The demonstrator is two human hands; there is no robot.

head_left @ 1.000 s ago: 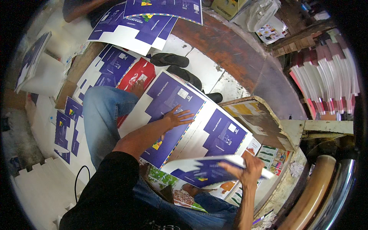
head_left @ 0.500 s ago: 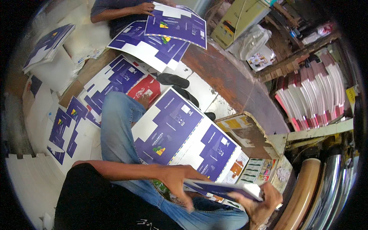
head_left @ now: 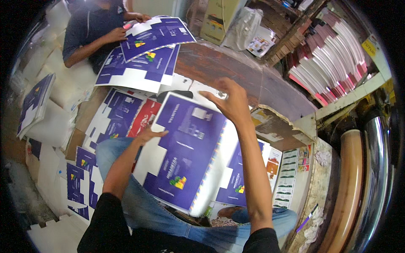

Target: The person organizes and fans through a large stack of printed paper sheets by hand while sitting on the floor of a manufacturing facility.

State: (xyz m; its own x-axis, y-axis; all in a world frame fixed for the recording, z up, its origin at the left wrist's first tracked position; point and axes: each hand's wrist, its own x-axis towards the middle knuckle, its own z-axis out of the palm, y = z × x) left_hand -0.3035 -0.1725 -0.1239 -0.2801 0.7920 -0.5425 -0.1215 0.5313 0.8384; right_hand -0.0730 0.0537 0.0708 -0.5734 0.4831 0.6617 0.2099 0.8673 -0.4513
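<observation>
A large purple-and-white printed sheet (head_left: 185,156), with a small yellow-and-green picture near its lower edge, lies tilted over my lap. My left hand (head_left: 148,135) has its left edge between thumb and fingers. Above the sheet's far right corner, my right hand (head_left: 228,99) is raised with fingers curved and apart, and nothing shows in it. Under the sheet's right side is another purple sheet (head_left: 234,179), partly covered. The near edge of the top sheet is smeared by motion.
Across from me a person (head_left: 95,31) handles similar purple sheets (head_left: 143,71). More sheets (head_left: 120,111) lie at left beside a red packet (head_left: 145,116). At right stand a worn board (head_left: 274,122), large rolls (head_left: 344,181) and a shelf of stacked printed bundles (head_left: 327,59).
My hands have left the narrow purple-and-white piece at lower right. The left hand has moved to the sheet's left edge, the right to its far corner. The view has shifted.
</observation>
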